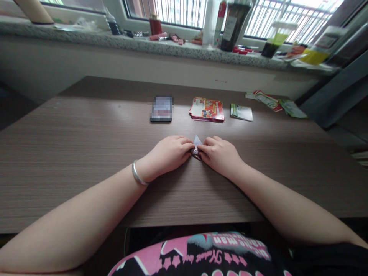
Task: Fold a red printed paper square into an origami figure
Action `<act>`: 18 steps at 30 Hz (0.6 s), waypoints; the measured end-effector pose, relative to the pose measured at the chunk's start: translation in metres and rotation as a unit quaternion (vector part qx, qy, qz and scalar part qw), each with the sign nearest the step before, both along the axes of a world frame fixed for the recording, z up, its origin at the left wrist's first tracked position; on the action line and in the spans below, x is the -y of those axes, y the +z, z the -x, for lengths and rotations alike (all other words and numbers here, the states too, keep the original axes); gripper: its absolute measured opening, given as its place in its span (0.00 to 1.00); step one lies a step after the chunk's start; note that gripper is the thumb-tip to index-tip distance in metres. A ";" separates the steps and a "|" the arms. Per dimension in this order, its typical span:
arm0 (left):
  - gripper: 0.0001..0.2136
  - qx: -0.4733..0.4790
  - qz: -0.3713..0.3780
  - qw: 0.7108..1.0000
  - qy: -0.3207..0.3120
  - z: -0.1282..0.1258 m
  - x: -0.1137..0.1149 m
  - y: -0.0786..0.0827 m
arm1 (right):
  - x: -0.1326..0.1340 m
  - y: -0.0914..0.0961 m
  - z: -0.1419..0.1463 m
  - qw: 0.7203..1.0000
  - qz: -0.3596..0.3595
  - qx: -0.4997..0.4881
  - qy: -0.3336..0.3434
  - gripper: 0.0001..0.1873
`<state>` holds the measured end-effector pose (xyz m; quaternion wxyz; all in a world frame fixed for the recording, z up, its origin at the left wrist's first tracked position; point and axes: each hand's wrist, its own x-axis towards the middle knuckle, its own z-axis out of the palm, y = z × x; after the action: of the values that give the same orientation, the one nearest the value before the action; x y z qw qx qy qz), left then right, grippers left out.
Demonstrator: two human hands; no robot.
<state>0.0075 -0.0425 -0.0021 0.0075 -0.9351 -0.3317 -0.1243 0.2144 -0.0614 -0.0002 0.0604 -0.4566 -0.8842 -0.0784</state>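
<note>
A small folded piece of paper (pixel 196 141), pale with a pointed top and a darker lower part, is pinched between my two hands just above the brown table (pixel 86 153). My left hand (pixel 174 153), with a silver bangle at the wrist, grips its left side with thumb and fingers. On the right side, the fingers of my right hand (pixel 221 154) are closed on the same paper. My fingers cover much of its lower part, so its full shape is hidden.
Beyond my hands lie a dark, blurred-out phone-like rectangle (pixel 161 109), a stack of red and white printed papers (pixel 207 109) and a small green-white stack (pixel 241 112). Several coloured packets (pixel 268 101) lie at the back right. Bottles (pixel 234 27) and clutter line the granite windowsill (pixel 129 43).
</note>
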 end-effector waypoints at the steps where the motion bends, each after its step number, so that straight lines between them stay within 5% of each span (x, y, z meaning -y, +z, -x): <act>1: 0.12 -0.001 -0.001 1.000 -0.003 0.000 0.000 0.000 | 0.000 0.000 0.001 1.000 0.003 0.005 -0.003 0.16; 18: 0.15 -0.031 -0.052 0.998 -0.024 0.000 0.001 -0.002 | -0.008 0.004 0.006 0.998 0.024 0.035 -0.037 0.22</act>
<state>0.0077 -0.0432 -0.0041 0.0634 -0.9445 -0.3020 -0.1127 0.2084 -0.0537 0.0042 0.0152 -0.4875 -0.8698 -0.0750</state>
